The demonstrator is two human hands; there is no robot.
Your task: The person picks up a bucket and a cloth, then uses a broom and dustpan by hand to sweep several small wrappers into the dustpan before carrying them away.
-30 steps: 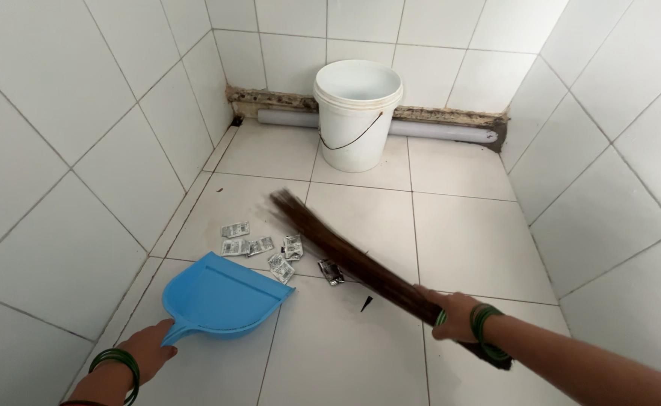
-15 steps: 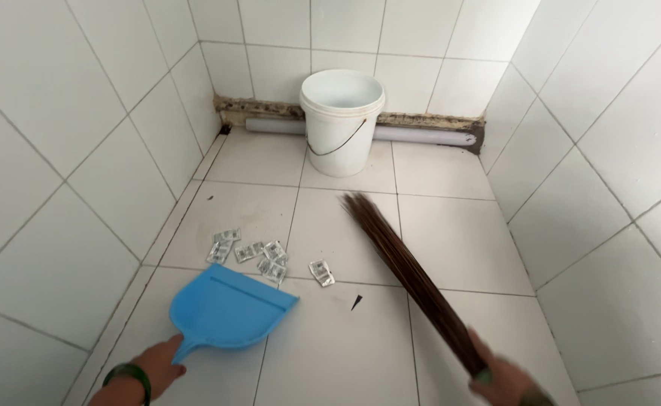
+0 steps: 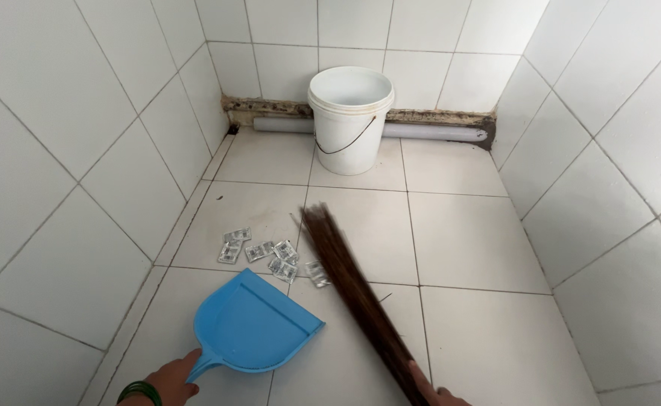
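Change since half a second ago: broom point(image 3: 353, 289) has swung from right of centre toward the left, so its tip now lies beside the scattered packets point(image 3: 270, 256); the dustpan point(image 3: 255, 325) sits slightly further right and nearer the packets; the right hand has slid almost out of the bottom edge.

Head view, left hand: left hand point(image 3: 172, 380) at the bottom edge, left of centre, closed around the dustpan's handle; a green bangle point(image 3: 141, 391) rings the wrist.

Head view, right hand: right hand point(image 3: 432, 391) at the bottom edge, right of centre, only its fingers showing, wrapped around the lower end of the broom.

Head view, broom: a long dark bundle of thin sticks, slanting from the bottom edge up to mid-frame, blurred; its tip is just right of the packets and seems to overlap the rightmost one.

Head view, dustpan: blue plastic, flat on the floor point(image 3: 466, 240) in the lower left-centre, its open mouth facing up-right toward the packets, near them but apart.

Head view, packets: several small silvery sachets clustered on a tile just left of centre.

Head view, surroundings: a white bucket point(image 3: 351, 120) with a dark wire handle stands at upper centre against the back wall, in front of a grey pipe point(image 3: 436, 132) lying along the stained wall base; white tiled walls point(image 3: 67, 150) close in on the left, back and right.
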